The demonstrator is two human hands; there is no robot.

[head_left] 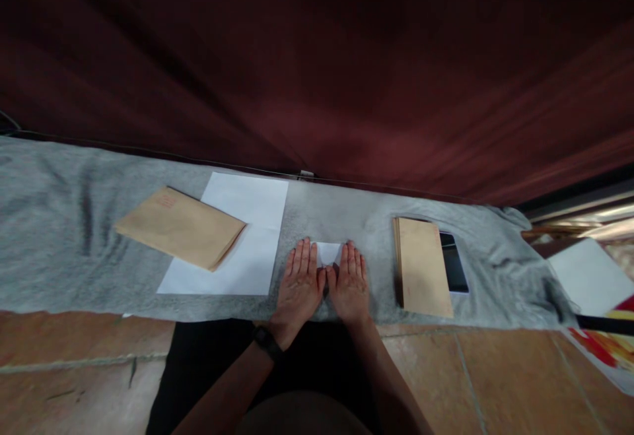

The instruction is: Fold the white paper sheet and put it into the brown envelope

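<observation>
Small white paper (327, 251) lies on gray cloth (341, 204), right of the large white sheet (260, 243). Left hand (299, 286) and right hand (351, 283), also right of that sheet, lie flat over the paper's sides: fingers straight, nothing clasped. Paper under palms hidden. Pressing well likely means even weight both sides, edges square, thumbs steadying the near edge, no sideways drag that could skew it.
</observation>
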